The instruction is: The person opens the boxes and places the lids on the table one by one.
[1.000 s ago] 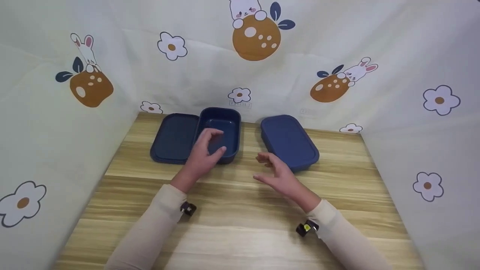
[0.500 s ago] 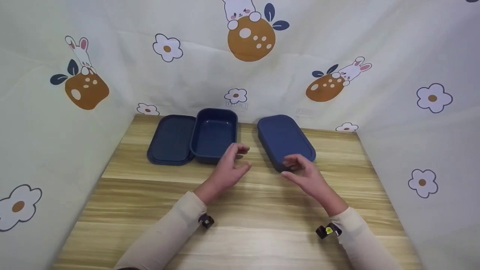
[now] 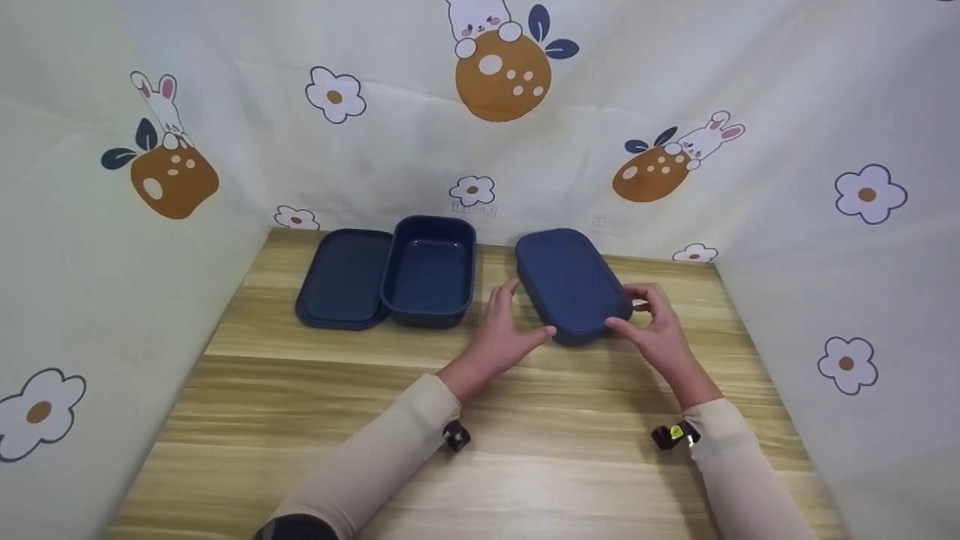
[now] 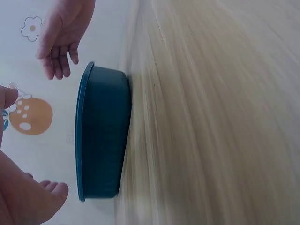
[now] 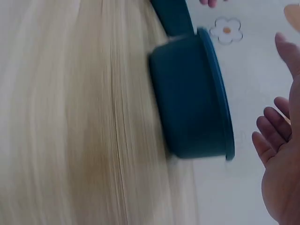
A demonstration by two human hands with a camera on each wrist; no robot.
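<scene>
A navy lidded food container [image 3: 574,281] stands at the right on the wooden table, turned slightly. My left hand [image 3: 504,341] is at its near left side, fingers spread, thumb tip by the front corner. On the other side, my right hand [image 3: 660,330] has its thumb at the near right corner and its fingers beside the right edge. In the left wrist view the container [image 4: 103,133] shows its side wall and lid rim, with the left fingers apart from it. The right wrist view shows the container [image 5: 192,98] with the right fingers [image 5: 272,133] spread beside it.
A second navy container [image 3: 429,274], without its lid and with a bare inside, stands left of the lidded one. Its flat lid [image 3: 345,279] lies against its left side. Printed cloth walls [image 3: 390,150] enclose the wooden table [image 3: 525,465] at the back and sides.
Both hands have moved right: the left from over the uncovered container to the lidded one's left side, the right from its near left corner round to its right side. The containers stay put.
</scene>
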